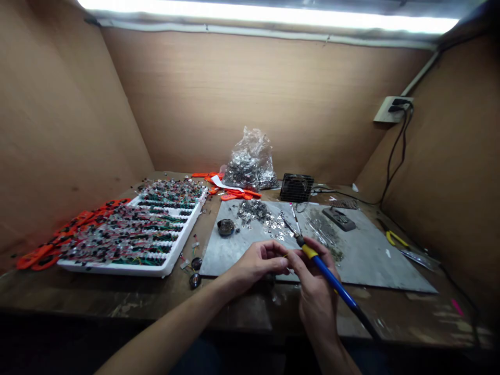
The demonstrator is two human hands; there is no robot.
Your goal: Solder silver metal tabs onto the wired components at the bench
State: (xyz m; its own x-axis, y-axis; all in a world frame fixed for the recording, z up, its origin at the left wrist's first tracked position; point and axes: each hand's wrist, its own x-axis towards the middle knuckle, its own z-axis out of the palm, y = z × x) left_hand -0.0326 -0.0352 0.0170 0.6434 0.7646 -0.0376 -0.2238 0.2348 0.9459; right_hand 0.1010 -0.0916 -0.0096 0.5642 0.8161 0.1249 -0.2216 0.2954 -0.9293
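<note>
My right hand [314,278] is closed round a soldering iron [330,278] with a blue handle and a yellow collar. The iron's metal tip points up and left, over the grey board [375,255]. Close beside it, my left hand [269,260] is pinched, and the fingertips of both hands nearly meet. A thin yellowish strand shows between them, but what the left fingers hold is too small to make out. Beyond the hands, small shiny metal pieces [253,211] lie heaped and scattered on the board, near a small dark round container [225,227].
At left stands a white foam tray [166,265] of wired parts, with orange pieces [47,252] beside it. A clear bag of metal pieces [250,164], a small black fan [297,187] and a grey holder [339,219] sit further back. Yellow-handled pliers [394,239] lie right.
</note>
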